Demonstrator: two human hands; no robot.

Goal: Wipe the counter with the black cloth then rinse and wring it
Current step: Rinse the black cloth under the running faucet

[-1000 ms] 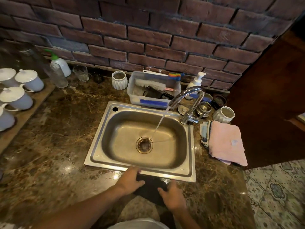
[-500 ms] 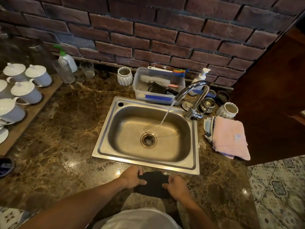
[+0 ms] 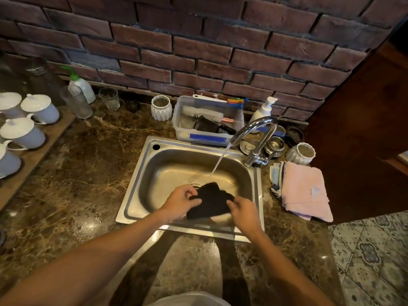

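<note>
Black cloth [image 3: 210, 203] hangs bunched over the steel sink [image 3: 141, 188], held up inside the basin between two hands. The left hand [image 3: 180, 204] grips the cloth's left edge with its fingers [image 3: 191, 191] curled round the fabric, and the right hand [image 3: 244, 212] pinches the right edge, its fingers bent onto the cloth. The cloth sits just in front of the drain, near the sink's front wall, and below where the stream of water [image 3: 219, 161] lands; the water strikes the basin floor just behind the cloth, and whether it wets the fabric is hard to tell. The stream runs from a curved chrome tap [image 3: 257, 138] at the sink's back right corner. Around the sink lies a brown marbled desk [image 3: 72, 184], wet and shiny along its front. To the right of the sink a folded pink towel [image 3: 305, 191] rests on the desk. Behind the sink stands a clear plastic tub [image 3: 207, 122] with a white bottle brush [image 3: 202, 113] across it, and a white soap pump bottle [image 3: 263, 110] stands beside the tub against the brick wall [image 3: 198, 40]. White lidded cups [image 3: 23, 132] stand on a wooden board at the far left.
</note>
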